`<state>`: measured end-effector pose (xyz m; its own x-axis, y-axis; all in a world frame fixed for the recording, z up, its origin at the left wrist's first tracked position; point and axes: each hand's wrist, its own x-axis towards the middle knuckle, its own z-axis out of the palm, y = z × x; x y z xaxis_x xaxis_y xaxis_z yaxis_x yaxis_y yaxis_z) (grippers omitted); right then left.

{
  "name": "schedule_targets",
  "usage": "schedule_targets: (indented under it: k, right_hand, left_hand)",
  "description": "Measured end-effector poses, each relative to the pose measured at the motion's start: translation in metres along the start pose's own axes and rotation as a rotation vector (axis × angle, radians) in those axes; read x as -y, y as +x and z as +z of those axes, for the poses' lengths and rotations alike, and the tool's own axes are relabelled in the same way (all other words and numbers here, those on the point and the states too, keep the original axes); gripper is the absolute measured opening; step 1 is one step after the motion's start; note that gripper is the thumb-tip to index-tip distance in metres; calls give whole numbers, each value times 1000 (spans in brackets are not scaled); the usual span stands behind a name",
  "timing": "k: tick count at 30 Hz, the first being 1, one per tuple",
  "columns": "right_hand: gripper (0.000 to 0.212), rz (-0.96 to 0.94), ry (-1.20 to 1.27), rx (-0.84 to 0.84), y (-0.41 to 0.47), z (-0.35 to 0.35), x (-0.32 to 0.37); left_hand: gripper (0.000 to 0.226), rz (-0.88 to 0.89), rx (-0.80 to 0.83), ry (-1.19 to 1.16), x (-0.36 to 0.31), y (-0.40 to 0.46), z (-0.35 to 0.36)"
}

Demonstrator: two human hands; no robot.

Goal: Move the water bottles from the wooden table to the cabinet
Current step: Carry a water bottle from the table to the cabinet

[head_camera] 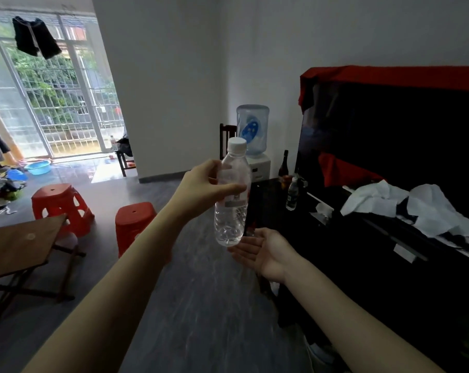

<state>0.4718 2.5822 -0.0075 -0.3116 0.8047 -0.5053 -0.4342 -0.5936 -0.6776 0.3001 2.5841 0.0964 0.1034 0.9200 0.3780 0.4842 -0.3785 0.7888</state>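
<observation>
Left grip (203, 184) clasps one water bottle (232, 200) — right grip (265, 251) released, cupped beneath.

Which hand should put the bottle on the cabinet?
Probably the right hand: it is open under the water bottle and nearer the dark cabinet. The left hand holds it.

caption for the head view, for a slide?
Left hand carries a clear water bottle toward the dark cabinet; open right hand beneath it.
</observation>
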Motion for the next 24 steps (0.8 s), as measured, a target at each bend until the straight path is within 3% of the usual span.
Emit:
schedule_targets:
  k: [8, 21, 24]
  right_hand:
    - [43, -24, 20, -28, 130, 25, 90]
    - [56, -4, 185, -208, 322, 51, 149]
    - [57, -16, 241, -248, 368, 64, 166]
  left_hand:
    - [62, 52, 58, 52, 65, 153, -3]
    - [63, 69, 249, -1, 210, 327, -7]
    - [54, 88, 299, 2, 246, 376, -10]
